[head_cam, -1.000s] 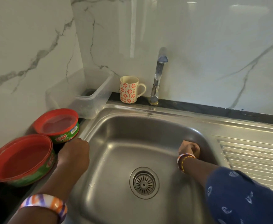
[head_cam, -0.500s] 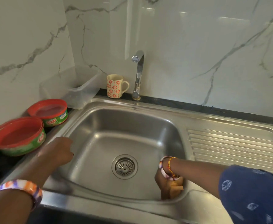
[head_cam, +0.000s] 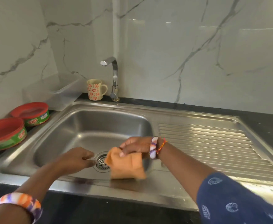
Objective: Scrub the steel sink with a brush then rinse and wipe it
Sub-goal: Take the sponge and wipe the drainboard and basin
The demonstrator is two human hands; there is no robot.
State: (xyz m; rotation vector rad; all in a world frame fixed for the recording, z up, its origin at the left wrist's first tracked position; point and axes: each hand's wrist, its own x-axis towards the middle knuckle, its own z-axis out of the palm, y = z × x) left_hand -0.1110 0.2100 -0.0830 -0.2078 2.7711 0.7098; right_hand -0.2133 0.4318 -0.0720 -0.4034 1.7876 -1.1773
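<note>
- Nearest, a dark stone table [head_cam: 87, 207] runs along the near edge, with the front rim of the stainless steel sink [head_cam: 90, 126] set into it.
- The left hand [head_cam: 75, 160], an orange, white and purple bangle on its forearm, hangs over the near left of the basin with fingers curled together and nothing visibly in them.
- The right hand [head_cam: 135, 147], coming from a dark blue patterned sleeve [head_cam: 232, 199], wears a striped bangle and threads at the wrist; its fingers pinch the top of an orange cloth [head_cam: 126, 167], which hangs over the near rim of the basin, just right of the round slotted drain [head_cam: 101, 162].
- To the right, the ribbed steel draining board [head_cam: 205, 143] reaches toward the far right.
- On the table at the left stand two round green tubs with red lids [head_cam: 4, 135], close together.
- Further back a clear plastic box [head_cam: 58, 92] stands in the left corner, a cream mug with red flowers [head_cam: 94, 89] beside it, then the chrome tap [head_cam: 114, 78], its spout turned left.
- Glossy white marble-look walls [head_cam: 181, 54] with grey veins close the far and left sides.
</note>
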